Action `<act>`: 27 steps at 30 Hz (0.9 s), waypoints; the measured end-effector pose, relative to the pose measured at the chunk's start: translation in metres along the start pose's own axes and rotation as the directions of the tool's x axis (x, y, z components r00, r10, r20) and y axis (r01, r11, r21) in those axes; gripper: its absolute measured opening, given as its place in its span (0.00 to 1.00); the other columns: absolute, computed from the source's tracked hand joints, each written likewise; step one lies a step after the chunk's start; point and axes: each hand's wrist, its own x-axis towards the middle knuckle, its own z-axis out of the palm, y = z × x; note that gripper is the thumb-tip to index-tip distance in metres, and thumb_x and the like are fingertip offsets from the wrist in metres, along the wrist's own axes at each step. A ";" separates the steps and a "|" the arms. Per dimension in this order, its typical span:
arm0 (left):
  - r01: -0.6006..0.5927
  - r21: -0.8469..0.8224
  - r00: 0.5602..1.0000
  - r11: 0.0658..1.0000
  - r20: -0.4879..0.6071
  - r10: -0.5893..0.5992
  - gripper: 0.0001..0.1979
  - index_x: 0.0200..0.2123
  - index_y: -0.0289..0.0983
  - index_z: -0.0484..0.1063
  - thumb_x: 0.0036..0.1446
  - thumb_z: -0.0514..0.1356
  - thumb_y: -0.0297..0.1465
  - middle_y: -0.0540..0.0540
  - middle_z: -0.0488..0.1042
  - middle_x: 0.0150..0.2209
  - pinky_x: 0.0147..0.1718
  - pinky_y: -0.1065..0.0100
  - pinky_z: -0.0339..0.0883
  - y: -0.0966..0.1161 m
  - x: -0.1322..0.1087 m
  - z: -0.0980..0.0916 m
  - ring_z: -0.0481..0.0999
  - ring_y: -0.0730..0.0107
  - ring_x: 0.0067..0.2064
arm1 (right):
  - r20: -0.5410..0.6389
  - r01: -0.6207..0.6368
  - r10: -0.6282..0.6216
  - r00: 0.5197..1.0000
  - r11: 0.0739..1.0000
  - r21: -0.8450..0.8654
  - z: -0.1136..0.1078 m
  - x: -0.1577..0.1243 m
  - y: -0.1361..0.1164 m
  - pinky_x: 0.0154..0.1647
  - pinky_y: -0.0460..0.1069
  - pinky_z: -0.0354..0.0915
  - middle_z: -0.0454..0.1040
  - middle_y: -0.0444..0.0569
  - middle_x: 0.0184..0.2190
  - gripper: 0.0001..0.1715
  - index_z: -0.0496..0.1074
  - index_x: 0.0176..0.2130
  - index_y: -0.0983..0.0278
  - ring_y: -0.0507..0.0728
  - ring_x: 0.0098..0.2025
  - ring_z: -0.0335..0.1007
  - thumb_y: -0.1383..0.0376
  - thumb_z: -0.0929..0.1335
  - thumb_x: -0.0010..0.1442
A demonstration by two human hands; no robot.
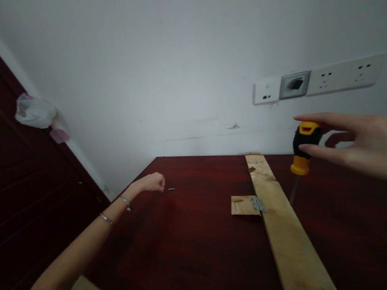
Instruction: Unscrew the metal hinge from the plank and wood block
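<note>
Screwdriver [307,143]: held above the right part of the table [209,249], just beside the plank [286,228]; the black-and-yellow handle is raised toward the upper right, and the thin shaft [295,190] is pointed down and to the left.
Screwdriver's long axis: tilted, more upright than flat; the shaft's lower end is seen at the plank's right edge, though whether the wood is touched cannot be told.
Right hand [371,140]: filled by the screwdriver, whose handle is gripped between thumb and fingers; one finger is stretched over the handle's top end.
Left hand [153,182]: held low over the far left part of the table, with the fingers curled in; how the fingertips meet, and whether anything is gripped by them, cannot be told.
Screw-like piece [171,188]: laid flat just beside the left fingertips, its long axis run left to right; its ends are too small to be told apart.
Plank's long axis: run from near the wall [168,71] toward the viewer, the wood laid flat.
Hinge [258,204]: spread flat, one leaf set on the plank's left edge, the other on the short wood piece [242,206].
Short wood piece's direction: pointed left, across the plank's length.
Bracelets [106,218]: worn on the left forearm.
</note>
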 end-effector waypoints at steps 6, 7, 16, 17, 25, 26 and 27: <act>0.047 0.033 0.995 0.998 0.083 -0.049 0.06 0.26 0.35 0.77 0.43 0.60 0.25 0.48 0.75 0.25 0.25 0.75 0.56 -0.006 0.003 0.016 0.68 0.75 0.25 | 0.002 0.009 -0.009 1.000 1.000 -0.022 -0.001 0.001 0.000 0.26 0.55 0.68 0.80 0.49 0.36 0.40 0.74 0.51 0.59 0.58 0.24 0.72 0.44 0.67 0.42; 0.045 0.028 0.994 0.999 0.095 -0.048 0.05 0.26 0.35 0.77 0.43 0.61 0.25 0.49 0.75 0.24 0.25 0.76 0.56 -0.006 0.005 0.018 0.68 0.76 0.25 | 0.001 0.019 -0.019 1.000 1.000 -0.024 -0.001 0.001 0.000 0.26 0.55 0.68 0.80 0.49 0.36 0.40 0.74 0.51 0.59 0.58 0.23 0.72 0.44 0.67 0.42; 0.034 -0.031 0.984 0.999 0.175 -0.028 0.03 0.25 0.34 0.76 0.45 0.61 0.25 0.49 0.74 0.23 0.23 0.75 0.57 0.009 0.010 0.024 0.68 0.74 0.24 | 0.021 0.002 -0.001 1.000 1.000 -0.010 -0.001 -0.001 -0.005 0.24 0.55 0.66 0.79 0.51 0.29 0.40 0.74 0.50 0.61 0.59 0.21 0.70 0.42 0.67 0.43; 0.038 -0.032 0.983 0.999 0.179 -0.032 0.03 0.24 0.34 0.76 0.45 0.61 0.25 0.49 0.73 0.23 0.24 0.74 0.57 0.010 0.010 0.025 0.68 0.74 0.24 | 0.023 0.014 -0.013 1.000 1.000 -0.013 0.000 0.000 -0.003 0.24 0.55 0.66 0.79 0.51 0.30 0.40 0.74 0.50 0.60 0.59 0.21 0.70 0.42 0.67 0.43; 0.068 -0.036 0.978 0.997 0.198 -0.060 0.03 0.26 0.34 0.75 0.46 0.61 0.23 0.49 0.73 0.23 0.25 0.73 0.58 0.012 0.002 0.026 0.66 0.74 0.24 | 0.037 -0.023 0.023 0.999 1.000 -0.014 0.001 -0.001 -0.001 0.25 0.55 0.67 0.79 0.50 0.34 0.40 0.73 0.51 0.59 0.59 0.23 0.71 0.45 0.68 0.42; 0.071 -0.036 0.977 0.997 0.203 -0.062 0.03 0.26 0.34 0.75 0.46 0.61 0.23 0.49 0.73 0.23 0.26 0.72 0.58 0.012 0.002 0.025 0.66 0.74 0.23 | 0.035 -0.027 0.027 0.999 1.000 -0.016 0.001 -0.001 -0.002 0.26 0.55 0.67 0.79 0.50 0.35 0.40 0.74 0.51 0.59 0.59 0.23 0.71 0.45 0.68 0.41; 0.071 -0.035 0.976 0.997 0.210 -0.062 0.03 0.26 0.34 0.75 0.45 0.61 0.23 0.50 0.73 0.23 0.26 0.72 0.58 0.011 0.002 0.023 0.66 0.74 0.23 | 0.035 -0.025 0.025 0.999 1.000 -0.016 0.002 -0.001 -0.003 0.26 0.56 0.67 0.79 0.50 0.35 0.40 0.74 0.51 0.59 0.59 0.24 0.71 0.46 0.68 0.42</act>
